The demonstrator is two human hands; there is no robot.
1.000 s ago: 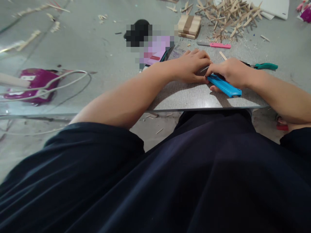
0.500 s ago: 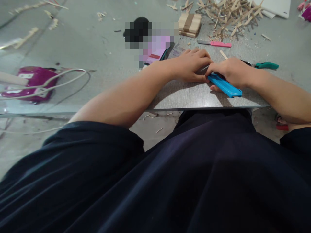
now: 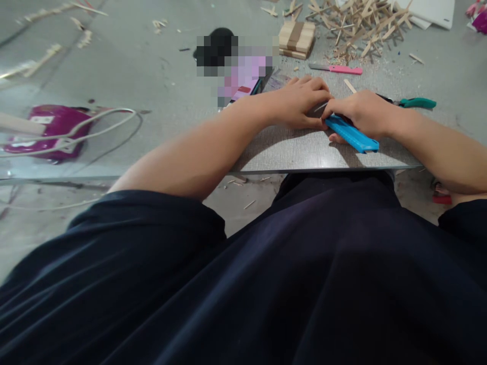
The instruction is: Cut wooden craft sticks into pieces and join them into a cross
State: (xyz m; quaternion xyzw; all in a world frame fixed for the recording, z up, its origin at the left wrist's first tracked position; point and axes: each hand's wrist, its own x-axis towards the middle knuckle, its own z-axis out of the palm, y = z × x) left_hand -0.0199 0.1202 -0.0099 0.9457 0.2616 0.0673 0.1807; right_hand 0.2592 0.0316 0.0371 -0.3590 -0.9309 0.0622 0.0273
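My right hand (image 3: pixel 361 112) is closed around a blue utility knife (image 3: pixel 352 134), whose handle sticks out toward me over a grey board (image 3: pixel 304 152). The knife's thin blade points left toward my left hand (image 3: pixel 302 101). That hand rests on the board with its fingers curled and pressed down right beside the blade tip; what lies under them is hidden. Both hands touch at the fingertips.
A pink knife (image 3: pixel 337 68), green-handled pliers (image 3: pixel 414 103), a stack of wooden sticks (image 3: pixel 297 39) and a heap of loose sticks (image 3: pixel 361 23) lie beyond the board. A magenta glue gun (image 3: pixel 49 132) with a white cord sits far left. A phone (image 3: pixel 247 86) lies behind my left forearm.
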